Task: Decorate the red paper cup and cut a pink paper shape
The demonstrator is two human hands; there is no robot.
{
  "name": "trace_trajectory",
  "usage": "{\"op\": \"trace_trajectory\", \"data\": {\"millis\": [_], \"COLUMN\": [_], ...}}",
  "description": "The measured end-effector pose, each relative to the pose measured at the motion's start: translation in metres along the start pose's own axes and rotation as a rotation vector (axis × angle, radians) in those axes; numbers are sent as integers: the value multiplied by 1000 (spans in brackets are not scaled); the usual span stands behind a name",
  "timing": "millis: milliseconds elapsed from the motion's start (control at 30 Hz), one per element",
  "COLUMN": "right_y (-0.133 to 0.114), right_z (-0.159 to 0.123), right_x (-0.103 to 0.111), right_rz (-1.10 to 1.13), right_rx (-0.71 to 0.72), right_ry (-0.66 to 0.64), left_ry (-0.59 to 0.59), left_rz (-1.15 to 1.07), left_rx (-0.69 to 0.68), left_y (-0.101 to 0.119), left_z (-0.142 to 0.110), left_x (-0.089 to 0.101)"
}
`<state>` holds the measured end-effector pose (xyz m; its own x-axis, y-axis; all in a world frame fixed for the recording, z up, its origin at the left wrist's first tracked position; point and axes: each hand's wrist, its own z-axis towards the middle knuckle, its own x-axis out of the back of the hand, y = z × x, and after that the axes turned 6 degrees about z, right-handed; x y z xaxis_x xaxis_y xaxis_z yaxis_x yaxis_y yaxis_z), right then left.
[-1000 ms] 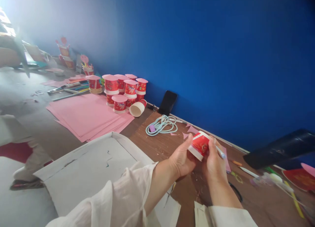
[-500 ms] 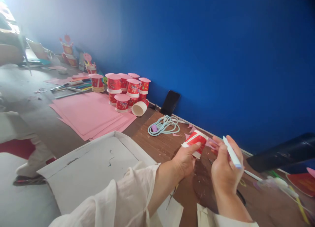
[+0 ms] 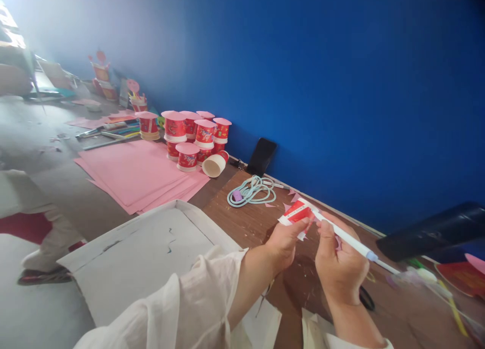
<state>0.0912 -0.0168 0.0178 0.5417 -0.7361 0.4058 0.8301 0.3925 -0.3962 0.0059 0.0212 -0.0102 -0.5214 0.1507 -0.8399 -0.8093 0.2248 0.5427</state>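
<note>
My left hand (image 3: 282,245) is closed around a red paper cup (image 3: 297,213) with a white rim, tilted on its side above the brown table. In my right hand (image 3: 341,260) is a slim white pen (image 3: 350,239) with a pale blue end. The pen's other end points at the cup's side and looks to touch it; my fingers partly hide the spot. Small pink paper scraps (image 3: 294,195) lie on the table behind the cup.
Red cups with pink paper discs (image 3: 187,157) are stacked near the blue wall, beside pink paper sheets (image 3: 129,172). A coiled cable (image 3: 252,191), a phone (image 3: 262,157) and a white tray-like board (image 3: 151,248) are nearby. A dark cylinder (image 3: 428,233) is at right.
My right hand has moved left to the cup and turned the pen from upright to pointing at it. The left hand has turned the cup slightly.
</note>
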Motion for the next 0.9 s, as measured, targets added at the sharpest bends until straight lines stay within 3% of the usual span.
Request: {"op": "trace_trajectory", "data": {"millis": [900], "right_y": [-5], "right_z": [4], "right_x": [-3], "right_rz": [-113], "right_rx": [78], "right_ry": [2], "left_ry": [-27], "left_rz": [43], "left_rx": [1], "left_y": [3], "left_z": [-2], "left_x": [0]}}
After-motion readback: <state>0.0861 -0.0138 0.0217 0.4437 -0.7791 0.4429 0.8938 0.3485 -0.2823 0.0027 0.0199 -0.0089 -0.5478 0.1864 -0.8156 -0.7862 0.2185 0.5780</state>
